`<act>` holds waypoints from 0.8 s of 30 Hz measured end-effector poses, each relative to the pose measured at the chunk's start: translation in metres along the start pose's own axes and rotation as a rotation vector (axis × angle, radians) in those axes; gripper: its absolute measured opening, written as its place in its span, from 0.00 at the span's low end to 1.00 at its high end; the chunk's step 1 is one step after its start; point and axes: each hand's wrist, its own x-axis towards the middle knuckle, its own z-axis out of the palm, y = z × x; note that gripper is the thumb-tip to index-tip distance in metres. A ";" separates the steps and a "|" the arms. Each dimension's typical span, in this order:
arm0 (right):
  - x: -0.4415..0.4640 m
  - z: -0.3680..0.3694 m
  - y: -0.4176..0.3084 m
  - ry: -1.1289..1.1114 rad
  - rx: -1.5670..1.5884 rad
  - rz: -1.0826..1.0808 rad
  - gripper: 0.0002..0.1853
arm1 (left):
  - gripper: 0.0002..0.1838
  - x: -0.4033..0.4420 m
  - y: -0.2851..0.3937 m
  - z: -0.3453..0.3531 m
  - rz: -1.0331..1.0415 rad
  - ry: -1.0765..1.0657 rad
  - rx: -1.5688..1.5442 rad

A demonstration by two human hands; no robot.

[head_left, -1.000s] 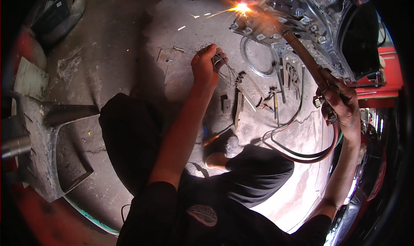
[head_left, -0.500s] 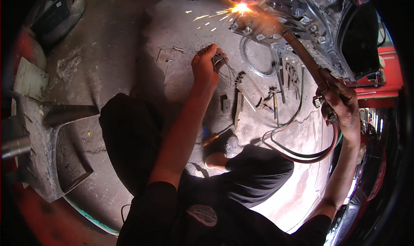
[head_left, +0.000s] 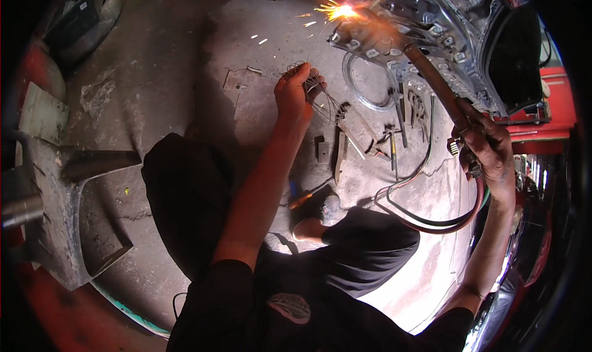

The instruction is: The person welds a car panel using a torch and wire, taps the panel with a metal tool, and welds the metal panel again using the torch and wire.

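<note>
My left hand (head_left: 296, 93) is closed round a loose bundle of thin wire (head_left: 330, 108). One strand runs up from the fingers toward a bright flame with sparks (head_left: 344, 11). In my right hand (head_left: 490, 145) is a gas welding torch (head_left: 435, 83), gripped by its handle and pointing up and left. The torch tip is lost in the glare at the edge of a bare metal car panel (head_left: 425, 28). Red and dark hoses (head_left: 450, 228) trail from the torch's lower end and loop over the floor.
A coil of clear hose or wire (head_left: 364, 93) lies on the concrete below the panel. Around it are a hammer (head_left: 393, 145), pliers (head_left: 419, 108) and an orange-handled screwdriver (head_left: 302, 201). A worn metal stand (head_left: 61, 191) is at left, a red cabinet (head_left: 558, 96) at right.
The sparks fly in a different pattern, with several bright bits lower to the left. Both hands, the torch and the wire stay nearly in place.
</note>
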 end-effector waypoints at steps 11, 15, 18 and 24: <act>0.001 -0.002 0.000 0.006 -0.014 0.009 0.33 | 0.04 0.001 -0.001 -0.001 0.001 -0.003 -0.008; 0.001 -0.002 0.001 -0.004 -0.008 0.002 0.34 | 0.04 -0.001 0.000 0.001 0.001 -0.001 -0.007; 0.001 -0.001 0.000 0.003 -0.005 0.001 0.34 | 0.04 0.000 -0.001 0.001 -0.002 0.002 -0.013; 0.001 -0.001 0.000 0.005 -0.035 0.010 0.35 | 0.04 0.003 -0.002 0.000 -0.011 -0.028 -0.018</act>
